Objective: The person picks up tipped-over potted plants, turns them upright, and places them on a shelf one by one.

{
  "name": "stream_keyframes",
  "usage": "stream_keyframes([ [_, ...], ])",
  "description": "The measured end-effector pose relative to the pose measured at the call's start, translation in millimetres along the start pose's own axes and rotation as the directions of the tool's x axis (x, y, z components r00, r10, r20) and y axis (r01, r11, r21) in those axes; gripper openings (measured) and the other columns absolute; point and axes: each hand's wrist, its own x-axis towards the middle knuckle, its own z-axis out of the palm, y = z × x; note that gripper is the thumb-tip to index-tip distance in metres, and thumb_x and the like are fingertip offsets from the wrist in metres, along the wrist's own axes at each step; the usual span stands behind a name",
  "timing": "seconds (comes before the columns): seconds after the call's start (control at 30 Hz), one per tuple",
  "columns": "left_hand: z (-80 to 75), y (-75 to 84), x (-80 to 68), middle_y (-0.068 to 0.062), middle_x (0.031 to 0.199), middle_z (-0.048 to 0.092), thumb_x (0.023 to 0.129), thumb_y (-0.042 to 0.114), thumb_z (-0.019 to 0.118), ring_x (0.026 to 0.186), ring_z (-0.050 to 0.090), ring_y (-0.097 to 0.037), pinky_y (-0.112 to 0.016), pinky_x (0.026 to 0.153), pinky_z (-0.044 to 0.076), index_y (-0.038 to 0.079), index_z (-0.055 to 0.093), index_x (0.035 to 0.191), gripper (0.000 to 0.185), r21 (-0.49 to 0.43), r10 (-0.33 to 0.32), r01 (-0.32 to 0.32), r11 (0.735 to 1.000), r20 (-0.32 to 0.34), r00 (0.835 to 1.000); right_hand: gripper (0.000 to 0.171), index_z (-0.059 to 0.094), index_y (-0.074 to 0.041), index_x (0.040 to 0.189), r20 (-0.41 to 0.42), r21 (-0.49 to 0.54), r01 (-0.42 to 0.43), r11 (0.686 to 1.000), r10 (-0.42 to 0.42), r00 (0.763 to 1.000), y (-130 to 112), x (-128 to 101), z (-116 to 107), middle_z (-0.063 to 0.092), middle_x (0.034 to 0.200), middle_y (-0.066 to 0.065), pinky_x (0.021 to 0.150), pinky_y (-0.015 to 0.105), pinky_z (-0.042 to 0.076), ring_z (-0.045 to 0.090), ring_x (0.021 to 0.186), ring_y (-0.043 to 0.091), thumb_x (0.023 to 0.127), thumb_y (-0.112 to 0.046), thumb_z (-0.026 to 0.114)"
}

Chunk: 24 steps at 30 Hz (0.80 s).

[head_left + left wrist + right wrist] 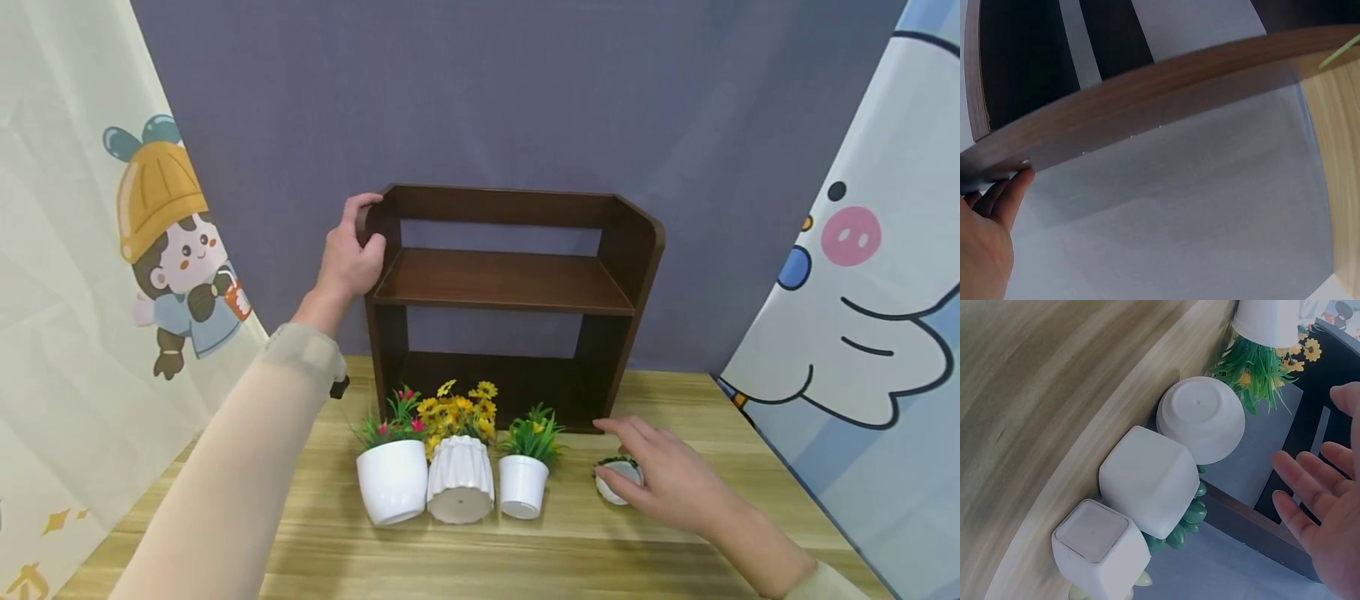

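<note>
While the left hand point(351, 258) grips the dark brown wooden shelf point(502, 279), the right hand point(667, 479) holds nothing

As the left hand hugs the top of the shelf's side, its thumb is on the front and its fingers bend around the outside. The shelf has two levels, and it stands mostly to the right of that hand. A plain grey-purple cloth point(525, 100) hangs behind the hand.

The right hand is loose, with its fingers a little bent. Just past its thumb and fingertips is a small round white pot point(618, 482) with dark green bits on top. The right wrist view shows two more close to this hand — a white squarish pot point(1147, 481) with fat green leaves, and a smaller white squarish pot point(1100, 550) with pale green leaves. All three lie on their sides.

To the left of the right hand, three more lie side by side. Nearest is a small smooth white pot point(523, 485) with green grass, then a wavy white pot point(461, 482) with yellow flowers, then a big round white pot point(392, 483) with pink flowers. Under both hands is a light wood table point(420, 567) — it has stripy lines.
</note>
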Motion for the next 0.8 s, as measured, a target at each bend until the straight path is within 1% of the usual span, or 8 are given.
stream_keyframes([
  [0.1, 2.2, 1.4, -0.5, -0.028, 0.109, 0.072, 0.098, 0.018, 0.049, 0.093, 0.061, -0.04, -0.046, 0.084, 0.045, 0.028, 0.051, 0.155, 0.058, 0.006, 0.003, -0.003, 1.0, -0.024, 1.0, 0.056, 0.062, -0.022, 0.149, 0.005, 0.0, -0.005, 1.0, 0.005, 1.0, -0.8, -0.2, -0.7, 0.073, 0.134, -0.003, 0.093, 0.053, 0.061, 0.073, 0.1, 0.012, 0.1, -0.043, 0.079],
  [0.23, 3.0, 2.8, -1.5, -0.03, 0.111, 0.073, 0.098, 0.019, 0.049, 0.094, 0.062, -0.041, -0.049, 0.084, 0.047, 0.027, 0.051, 0.155, 0.058, 0.006, 0.0, 0.0, 1.0, -0.041, 0.999, 0.056, 0.062, -0.023, 0.149, 0.017, -0.008, -0.017, 1.0, 0.017, 1.0, -1.4, -0.1, -1.0, 0.072, 0.136, -0.002, 0.094, 0.053, 0.061, 0.074, 0.101, 0.013, 0.101, -0.044, 0.079],
  [0.4, 4.9, 4.8, -2.7, -0.03, 0.116, 0.073, 0.098, 0.019, 0.049, 0.094, 0.063, -0.041, -0.05, 0.084, 0.048, 0.024, 0.052, 0.155, 0.057, 0.002, 0.009, -0.009, 1.0, -0.063, 0.998, 0.056, 0.062, -0.023, 0.149, 0.012, -0.009, -0.017, 1.0, 0.017, 1.0, -1.9, -0.1, -0.2, 0.072, 0.134, -0.003, 0.092, 0.052, 0.062, 0.073, 0.101, 0.013, 0.1, -0.044, 0.079],
  [0.5, 6.7, 5.3, -3.6, -0.029, 0.111, 0.074, 0.098, 0.019, 0.049, 0.089, 0.063, -0.041, -0.048, 0.08, 0.048, 0.023, 0.053, 0.155, 0.057, 0.0, 0.021, -0.021, 1.0, -0.082, 0.996, 0.056, 0.062, -0.023, 0.149, 0.005, -0.005, -0.011, 1.0, 0.011, 1.0, -1.8, 0.0, 0.4, 0.073, 0.132, -0.003, 0.091, 0.051, 0.061, 0.073, 0.1, 0.011, 0.1, -0.045, 0.079],
  [0.57, 7.7, 4.8, -3.8, -0.029, 0.107, 0.074, 0.098, 0.018, 0.049, 0.084, 0.063, -0.041, -0.046, 0.077, 0.048, 0.022, 0.054, 0.154, 0.057, 0.0, 0.03, -0.03, 1.0, -0.099, 0.995, 0.057, 0.062, -0.02, 0.15, 0.001, 0.006, -0.007, 1.0, 0.007, 1.0, -0.5, 1.3, 0.8, 0.073, 0.133, -0.002, 0.089, 0.05, 0.062, 0.074, 0.101, 0.013, 0.1, -0.043, 0.08],
  [0.63, 8.4, 4.4, -3.9, -0.028, 0.104, 0.074, 0.098, 0.017, 0.048, 0.082, 0.062, -0.039, -0.044, 0.075, 0.047, 0.02, 0.055, 0.154, 0.057, 0.003, 0.04, -0.04, 0.999, -0.113, 0.993, 0.06, 0.059, -0.017, 0.152, 0.0, 0.014, -0.011, 1.0, 0.011, 1.0, 2.5, 4.3, 1.0, 0.072, 0.137, 0.004, 0.092, 0.053, 0.062, 0.075, 0.109, 0.02, 0.101, -0.041, 0.079],
  [0.7, 8.6, 3.9, -4.2, -0.028, 0.101, 0.073, 0.098, 0.016, 0.048, 0.078, 0.061, -0.038, -0.042, 0.073, 0.047, 0.02, 0.055, 0.154, 0.056, 0.006, 0.046, -0.045, 0.999, -0.122, 0.992, 0.064, 0.055, -0.012, 0.156, 0.0, 0.028, -0.019, 0.999, 0.019, 1.0, 7.5, 9.4, 0.7, 0.068, 0.145, 0.011, 0.095, 0.056, 0.062, 0.074, 0.12, 0.031, 0.102, -0.039, 0.078],
  [0.8, 8.2, 3.7, -5.3, -0.026, 0.096, 0.071, 0.098, 0.015, 0.047, 0.075, 0.059, -0.037, -0.04, 0.07, 0.046, 0.019, 0.054, 0.154, 0.056, 0.009, 0.047, -0.046, 0.999, -0.125, 0.991, 0.073, 0.048, -0.006, 0.162, 0.0, 0.035, -0.035, 0.999, 0.035, 0.999, 17.1, 19.2, -0.5, 0.054, 0.161, 0.021, 0.104, 0.062, 0.057, 0.063, 0.138, 0.045, 0.103, -0.038, 0.077],
])
